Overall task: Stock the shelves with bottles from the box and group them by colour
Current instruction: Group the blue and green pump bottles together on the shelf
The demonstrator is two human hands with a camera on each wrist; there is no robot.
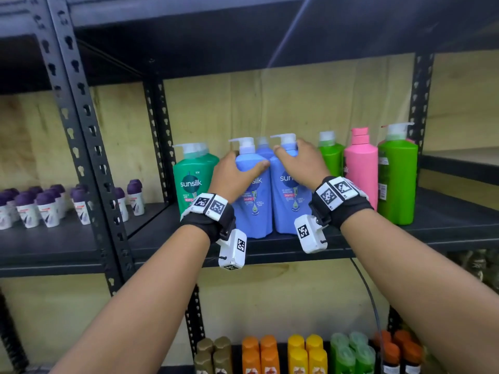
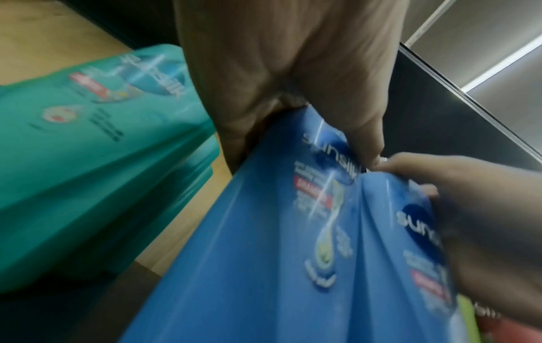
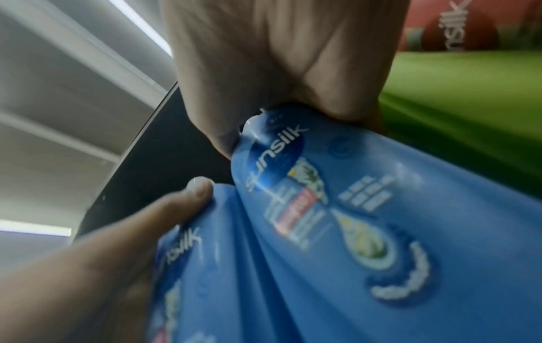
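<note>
I see both hands up at the middle shelf (image 1: pixel 445 211), each on a blue bottle. Left hand (image 1: pixel 237 174) wraps the shoulder of the left blue bottle (image 1: pixel 251 211), thumb across the front. Right hand (image 1: pixel 299 163) wraps the shoulder of the right blue bottle (image 1: pixel 289 203), just under the pump. The two bottles stand upright on the shelf, sides touching; a third blue bottle (image 1: pixel 263 149) shows behind the gap. Teal bottles (image 1: pixel 189 184) sit just left of them, touching or nearly, can't tell. To the right: green bottle (image 1: pixel 330 157), pink bottle (image 1: pixel 360 168), bigger green bottle (image 1: pixel 397 179). Lower shelf holds small bottles in colour pairs. Left bay has purple-capped roll-ons (image 1: pixel 48 206). Wrist views are blurred but show both grips.
</note>
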